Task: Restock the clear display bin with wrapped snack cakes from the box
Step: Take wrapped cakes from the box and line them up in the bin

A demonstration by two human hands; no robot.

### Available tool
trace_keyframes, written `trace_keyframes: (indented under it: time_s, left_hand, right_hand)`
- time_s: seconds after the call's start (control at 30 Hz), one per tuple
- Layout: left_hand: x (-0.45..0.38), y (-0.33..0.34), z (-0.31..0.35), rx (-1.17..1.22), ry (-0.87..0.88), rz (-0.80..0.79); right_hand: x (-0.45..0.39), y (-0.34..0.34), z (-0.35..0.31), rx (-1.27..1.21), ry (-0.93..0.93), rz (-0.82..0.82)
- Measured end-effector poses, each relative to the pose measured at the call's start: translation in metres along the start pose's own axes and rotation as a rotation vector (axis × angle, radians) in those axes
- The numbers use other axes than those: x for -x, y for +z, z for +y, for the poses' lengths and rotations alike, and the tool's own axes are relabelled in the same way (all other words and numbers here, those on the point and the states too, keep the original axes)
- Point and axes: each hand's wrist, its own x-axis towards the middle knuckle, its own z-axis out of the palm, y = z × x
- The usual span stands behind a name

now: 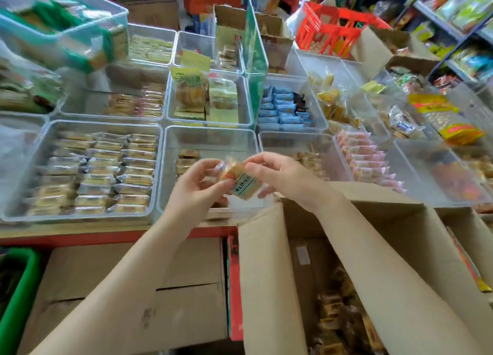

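A wrapped snack cake (pixel 238 179) in a clear wrapper with a green label hangs over the near edge of the clear display bin (pixel 170 165). My left hand (pixel 198 185) pinches its left end and my right hand (pixel 277 174) grips its right end. A few more wrapped cakes (pixel 186 161) lie stacked at the bin's left side; most of its floor shows bare. The open cardboard box (pixel 266 269) stands below my right arm, with more wrapped cakes (pixel 338 317) dimly seen inside.
Neighbouring clear bins hold other snacks: a full bin of wrapped bars (pixel 96 173) to the left, blue packets (pixel 282 106) behind right, pink packets (pixel 365 157) to the right. Closed cartons (pixel 128 280) sit under the red shelf edge (pixel 106 238). A green crate (pixel 16 296) stands lower left.
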Motion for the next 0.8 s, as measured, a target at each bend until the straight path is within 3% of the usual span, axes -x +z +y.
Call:
trace_keyframes:
  time_s: [0.13, 0.33, 0.43, 0.53, 0.63, 0.8]
  left_hand:
    - [-0.027, -0.047, -0.027, -0.155, 0.103, -0.072]
    - [-0.063, -0.077, -0.066, -0.367, 0.126, -0.053]
    - [-0.081, -0.090, -0.105, -0.827, 0.145, -0.083]
    - [-0.076, -0.111, -0.153, -1.265, 0.054, -0.150]
    - [-0.066, -0.122, -0.180, -1.329, 0.136, -0.107]
    - [-0.071, -0.118, -0.185, -1.346, 0.157, -0.075]
  right_hand:
    - [-0.042, 0.035, -0.011, 0.006, 0.116, -0.110]
    - [-0.108, 0.084, 0.003, 0.102, 0.201, 0.018]
    - [-0.149, 0.089, 0.029, 0.192, 0.264, 0.107]
    - [-0.186, 0.089, 0.056, 0.272, 0.397, 0.236]
    - [-0.218, 0.091, 0.076, 0.333, 0.482, 0.303]
    - [-0.259, 0.105, 0.103, 0.461, 0.511, 0.241]
